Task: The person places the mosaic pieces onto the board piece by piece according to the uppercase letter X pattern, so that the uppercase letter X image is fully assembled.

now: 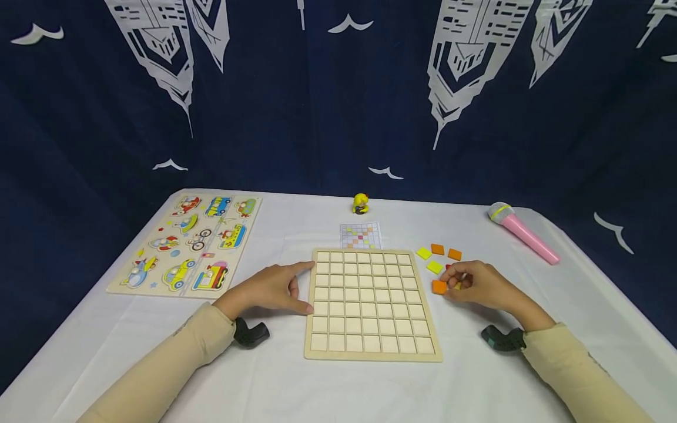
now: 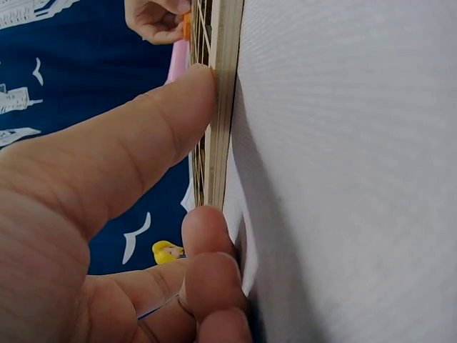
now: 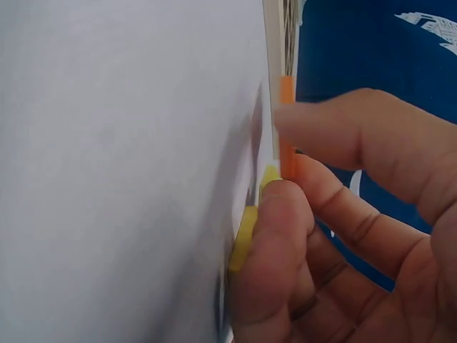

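A square wooden grid board [image 1: 372, 356] lies in the middle of the table, its cells bare. My left hand [image 1: 272, 286] touches the board's left edge with thumb and index finger spread; the left wrist view shows the thumb on that edge. Just right of the board, my right hand [image 1: 478, 285] pinches an orange square tile [image 1: 439, 287], seen edge-on as an orange tile [image 3: 287, 128] in the right wrist view. Around that hand lie yellow tiles [image 1: 435, 267], orange tiles [image 1: 437, 249] and a red piece mostly hidden by the fingers.
Behind the board lies a printed pattern card [image 1: 361, 235], with a small yellow figurine [image 1: 360, 204] beyond it. A wooden vehicle puzzle [image 1: 174, 247] lies at the left. A pink microphone [image 1: 529, 236] rests at the back right. A dark blue curtain [image 1: 317, 117] hangs behind the table.
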The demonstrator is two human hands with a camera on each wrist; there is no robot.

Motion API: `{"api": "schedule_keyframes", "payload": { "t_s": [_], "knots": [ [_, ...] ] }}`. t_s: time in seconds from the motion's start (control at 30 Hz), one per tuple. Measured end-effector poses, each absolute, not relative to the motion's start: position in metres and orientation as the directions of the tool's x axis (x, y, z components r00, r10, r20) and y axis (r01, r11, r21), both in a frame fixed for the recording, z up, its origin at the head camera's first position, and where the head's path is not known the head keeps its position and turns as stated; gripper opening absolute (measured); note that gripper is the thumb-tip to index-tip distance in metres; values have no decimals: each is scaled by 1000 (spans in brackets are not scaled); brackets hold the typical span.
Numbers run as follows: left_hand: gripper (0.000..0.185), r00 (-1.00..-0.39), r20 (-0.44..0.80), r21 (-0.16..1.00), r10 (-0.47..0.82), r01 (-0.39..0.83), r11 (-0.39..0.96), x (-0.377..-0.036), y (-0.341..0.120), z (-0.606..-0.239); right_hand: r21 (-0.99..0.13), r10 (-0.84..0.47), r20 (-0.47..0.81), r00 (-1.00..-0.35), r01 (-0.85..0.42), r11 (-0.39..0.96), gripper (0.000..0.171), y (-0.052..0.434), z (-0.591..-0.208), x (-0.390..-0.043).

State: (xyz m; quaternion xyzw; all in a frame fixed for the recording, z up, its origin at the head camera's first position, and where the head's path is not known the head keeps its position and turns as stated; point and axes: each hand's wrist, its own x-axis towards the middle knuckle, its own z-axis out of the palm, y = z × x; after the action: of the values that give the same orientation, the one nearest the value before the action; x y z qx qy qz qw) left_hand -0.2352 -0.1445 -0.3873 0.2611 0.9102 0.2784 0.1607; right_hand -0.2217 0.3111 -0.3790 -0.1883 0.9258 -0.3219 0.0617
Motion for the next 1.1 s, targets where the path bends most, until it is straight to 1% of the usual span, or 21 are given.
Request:
{"api": "schedule_keyframes", "payload": {
  "t_s": [0.17,0.3,0.43,0.57,0.7,0.83,1.1],
  "knots": [
    [102,-816,-149,590,559,381,712,-236,-146,-387,-605,-399,16,-917,-326,726,23,304,-376,-226],
    [102,-817,-158,589,555,373,717,-236,-145,-387,-618,-400,4,-917,-317,720,23,298,-373,-232],
    [102,-815,-155,589,559,378,714,-236,-145,-387,-694,-397,-14,-918,-277,665,25,292,-371,-239],
    [102,-815,-151,589,560,381,713,-235,-145,-387,-788,-408,-25,-913,-233,570,28,286,-371,-247],
    [102,-814,-150,585,561,385,714,-235,-145,-388,-846,-431,-15,-902,-218,487,30,281,-372,-253],
    [102,-814,-152,583,561,384,716,-236,-145,-388,-870,-454,2,-891,-225,438,30,274,-373,-260],
    [102,-819,-155,593,552,369,715,-236,-145,-388,-873,-475,16,-880,-244,422,29,254,-373,-269]
  ]
}}
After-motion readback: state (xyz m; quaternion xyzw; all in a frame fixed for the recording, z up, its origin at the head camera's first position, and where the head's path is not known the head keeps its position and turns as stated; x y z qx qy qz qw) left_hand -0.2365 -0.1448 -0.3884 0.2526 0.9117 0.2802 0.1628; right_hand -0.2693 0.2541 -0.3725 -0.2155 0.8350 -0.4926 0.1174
